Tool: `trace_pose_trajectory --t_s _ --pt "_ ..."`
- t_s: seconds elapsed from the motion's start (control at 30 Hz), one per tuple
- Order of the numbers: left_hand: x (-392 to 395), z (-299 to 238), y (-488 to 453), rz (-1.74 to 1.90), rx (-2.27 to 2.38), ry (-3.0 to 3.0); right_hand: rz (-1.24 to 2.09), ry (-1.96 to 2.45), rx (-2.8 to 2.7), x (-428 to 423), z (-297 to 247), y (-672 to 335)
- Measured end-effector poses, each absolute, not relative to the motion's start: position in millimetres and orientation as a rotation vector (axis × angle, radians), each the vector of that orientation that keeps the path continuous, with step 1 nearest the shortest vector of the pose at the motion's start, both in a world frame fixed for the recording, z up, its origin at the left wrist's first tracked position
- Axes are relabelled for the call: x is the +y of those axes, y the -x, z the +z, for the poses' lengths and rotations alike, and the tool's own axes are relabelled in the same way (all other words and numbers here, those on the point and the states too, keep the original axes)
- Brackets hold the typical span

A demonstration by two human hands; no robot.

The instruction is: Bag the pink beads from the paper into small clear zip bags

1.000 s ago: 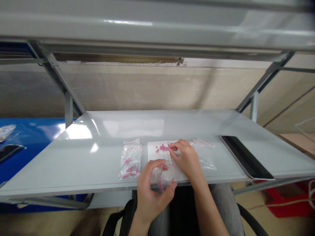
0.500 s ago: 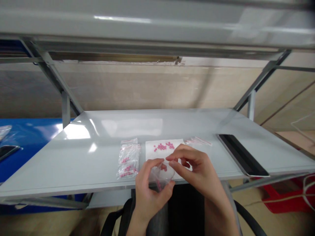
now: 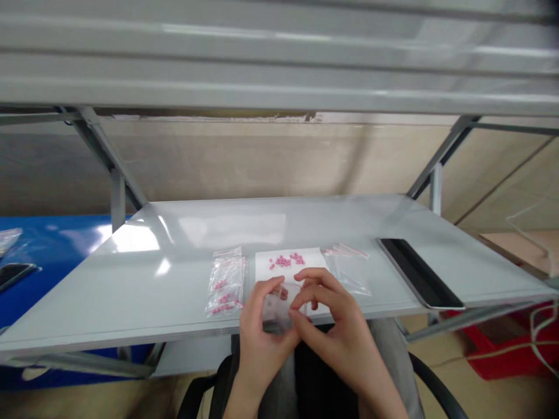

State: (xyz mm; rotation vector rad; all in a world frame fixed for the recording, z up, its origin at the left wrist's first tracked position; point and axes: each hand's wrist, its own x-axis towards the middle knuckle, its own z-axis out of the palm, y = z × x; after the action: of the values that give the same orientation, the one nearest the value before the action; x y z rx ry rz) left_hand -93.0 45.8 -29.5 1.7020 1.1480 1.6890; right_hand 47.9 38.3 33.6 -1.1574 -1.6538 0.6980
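In front of me at the table's near edge, my left hand [image 3: 261, 337] grips a small clear plastic bag [image 3: 274, 313] between thumb and fingers. My right hand [image 3: 336, 311] is pinched at the right side of the same bag, its thumb and index fingertip together; whether a bead is also in the pinch is hidden. Just beyond the hands lie several pink beads [image 3: 283, 262] on a white sheet of paper [image 3: 264, 272]. Left of the paper, clear bags holding pink beads [image 3: 225, 294] overlap in a stack. Flat clear bags [image 3: 351, 276] lie right of the paper.
A dark-screened tablet [image 3: 419, 273] rests on the white table [image 3: 131, 291] at the right. Overhead runs a grey shelf [image 3: 279, 75] on slanted metal supports. A phone [image 3: 15, 272] lies on a blue surface [image 3: 74, 244] at the left. A red stool [image 3: 502, 355] stands below right.
My right hand has moved lower, from the bag's mouth to its right side. The flat bags right of the paper are now more exposed. The view has shifted slightly.
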Motion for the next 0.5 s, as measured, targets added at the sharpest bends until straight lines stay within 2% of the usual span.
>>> trace_pose_trajectory --t_s 0.3,0.5 --pt "33.4 -17.2 100.5 1.663 0.91 -1.29 0.944 1.019 -1.44 24.7 36.4 -58.9" --pt "29.5 -9.5 102.5 1.65 0.956 -1.379 0.944 1.051 -1.42 13.2 40.6 -59.6"
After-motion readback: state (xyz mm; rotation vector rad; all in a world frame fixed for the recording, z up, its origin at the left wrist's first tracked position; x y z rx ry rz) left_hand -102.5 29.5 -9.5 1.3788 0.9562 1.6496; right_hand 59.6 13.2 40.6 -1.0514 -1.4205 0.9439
